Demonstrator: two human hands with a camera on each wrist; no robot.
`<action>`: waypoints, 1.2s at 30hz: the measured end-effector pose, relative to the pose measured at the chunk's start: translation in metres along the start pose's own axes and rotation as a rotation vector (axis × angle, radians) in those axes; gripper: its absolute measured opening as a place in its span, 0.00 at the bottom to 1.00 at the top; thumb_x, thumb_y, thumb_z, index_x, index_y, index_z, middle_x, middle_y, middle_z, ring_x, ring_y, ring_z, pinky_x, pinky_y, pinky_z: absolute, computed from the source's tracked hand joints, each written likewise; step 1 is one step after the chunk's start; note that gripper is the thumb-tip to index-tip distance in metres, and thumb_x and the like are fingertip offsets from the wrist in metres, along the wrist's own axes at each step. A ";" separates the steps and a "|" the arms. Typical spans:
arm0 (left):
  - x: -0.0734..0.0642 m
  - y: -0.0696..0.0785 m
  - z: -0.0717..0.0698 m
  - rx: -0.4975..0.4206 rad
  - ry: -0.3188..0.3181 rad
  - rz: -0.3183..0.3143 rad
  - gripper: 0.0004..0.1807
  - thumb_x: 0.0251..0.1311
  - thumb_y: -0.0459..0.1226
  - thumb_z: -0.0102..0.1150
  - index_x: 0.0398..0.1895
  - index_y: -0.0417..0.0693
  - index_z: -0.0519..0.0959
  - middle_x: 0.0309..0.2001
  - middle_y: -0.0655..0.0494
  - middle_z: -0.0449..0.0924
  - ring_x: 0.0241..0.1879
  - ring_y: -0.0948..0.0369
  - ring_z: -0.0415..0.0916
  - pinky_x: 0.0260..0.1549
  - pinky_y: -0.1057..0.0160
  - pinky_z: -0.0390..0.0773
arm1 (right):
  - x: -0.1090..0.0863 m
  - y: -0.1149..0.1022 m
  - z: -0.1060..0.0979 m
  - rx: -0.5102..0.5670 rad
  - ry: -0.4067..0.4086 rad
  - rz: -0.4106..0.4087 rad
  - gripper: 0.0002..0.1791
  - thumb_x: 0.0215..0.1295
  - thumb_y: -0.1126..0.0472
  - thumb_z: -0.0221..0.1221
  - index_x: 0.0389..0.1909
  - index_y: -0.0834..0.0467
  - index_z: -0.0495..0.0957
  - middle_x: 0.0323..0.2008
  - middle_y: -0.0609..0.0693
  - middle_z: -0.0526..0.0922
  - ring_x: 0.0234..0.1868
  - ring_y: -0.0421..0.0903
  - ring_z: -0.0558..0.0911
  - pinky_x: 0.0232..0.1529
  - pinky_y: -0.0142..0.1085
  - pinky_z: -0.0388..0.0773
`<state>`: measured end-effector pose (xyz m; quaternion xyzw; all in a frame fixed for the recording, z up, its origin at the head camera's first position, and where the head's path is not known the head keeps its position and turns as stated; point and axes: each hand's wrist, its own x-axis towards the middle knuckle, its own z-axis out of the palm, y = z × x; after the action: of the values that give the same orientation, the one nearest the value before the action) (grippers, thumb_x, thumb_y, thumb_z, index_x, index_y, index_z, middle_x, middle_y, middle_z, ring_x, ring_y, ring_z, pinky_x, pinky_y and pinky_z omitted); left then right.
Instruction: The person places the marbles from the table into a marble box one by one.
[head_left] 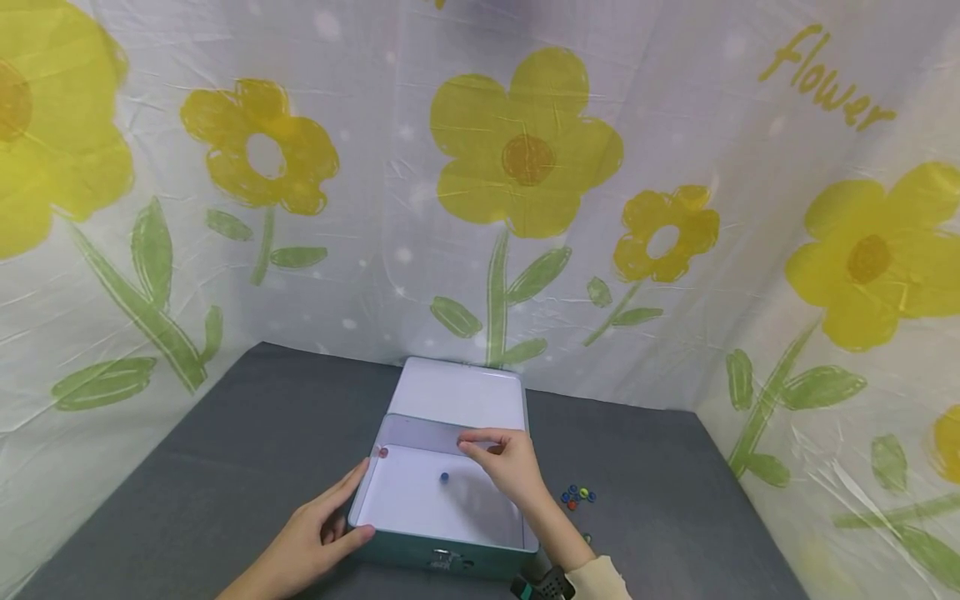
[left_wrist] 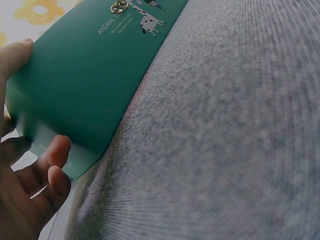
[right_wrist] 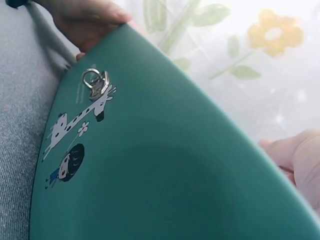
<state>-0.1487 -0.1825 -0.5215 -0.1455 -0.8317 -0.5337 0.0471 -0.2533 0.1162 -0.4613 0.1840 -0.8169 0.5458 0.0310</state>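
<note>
A green tin box [head_left: 405, 540] with a white inside lies with its lid [head_left: 461, 387] folded back. My left hand [head_left: 318, 521] holds its near left corner, index finger along the left rim and thumb on the front edge. In the left wrist view, the other fingers [left_wrist: 59, 150] curl beside the box's end. Over the inside hovers my right hand [head_left: 506, 467], thumb and index tips together; whether something small sits between them is too small to tell. A blue bead [head_left: 444, 477] is inside near the middle, and a red bead [head_left: 383, 452] at the far left corner.
Right of the box, several small blue, yellow-green and orange beads [head_left: 573, 505] lie on the dark grey table [head_left: 660, 517]. A green bead [head_left: 587, 538] is partly behind the right forearm. A metal clasp [right_wrist: 98, 86] sticks out from the box's front. A flowered curtain [head_left: 360, 275] surrounds the table.
</note>
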 end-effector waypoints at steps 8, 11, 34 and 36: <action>0.001 0.000 0.000 0.011 0.001 -0.017 0.45 0.66 0.47 0.74 0.83 0.57 0.64 0.67 0.51 0.74 0.22 0.72 0.64 0.23 0.69 0.72 | -0.002 -0.002 0.000 -0.019 0.030 0.003 0.11 0.67 0.59 0.73 0.49 0.54 0.92 0.47 0.53 0.91 0.12 0.33 0.58 0.16 0.27 0.58; 0.001 0.000 0.000 0.013 0.006 -0.009 0.45 0.65 0.46 0.74 0.83 0.55 0.64 0.67 0.49 0.74 0.22 0.71 0.64 0.23 0.68 0.72 | -0.001 -0.002 -0.001 -0.007 0.023 -0.002 0.12 0.68 0.58 0.72 0.50 0.55 0.91 0.45 0.52 0.91 0.13 0.34 0.58 0.16 0.28 0.58; -0.001 -0.002 0.001 0.014 0.010 0.028 0.44 0.66 0.44 0.74 0.83 0.52 0.64 0.74 0.44 0.70 0.22 0.72 0.64 0.23 0.68 0.72 | -0.021 -0.004 -0.030 0.059 0.071 -0.055 0.14 0.65 0.64 0.74 0.51 0.62 0.90 0.36 0.61 0.89 0.15 0.34 0.60 0.18 0.28 0.57; -0.001 -0.003 0.001 0.026 0.019 0.042 0.44 0.66 0.45 0.74 0.83 0.52 0.64 0.72 0.46 0.73 0.22 0.72 0.64 0.22 0.68 0.72 | -0.022 -0.002 -0.034 0.057 0.085 -0.060 0.14 0.65 0.65 0.74 0.50 0.62 0.90 0.35 0.60 0.89 0.15 0.34 0.59 0.19 0.28 0.57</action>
<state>-0.1488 -0.1829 -0.5243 -0.1573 -0.8348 -0.5232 0.0684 -0.2370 0.1517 -0.4515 0.1859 -0.7932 0.5748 0.0768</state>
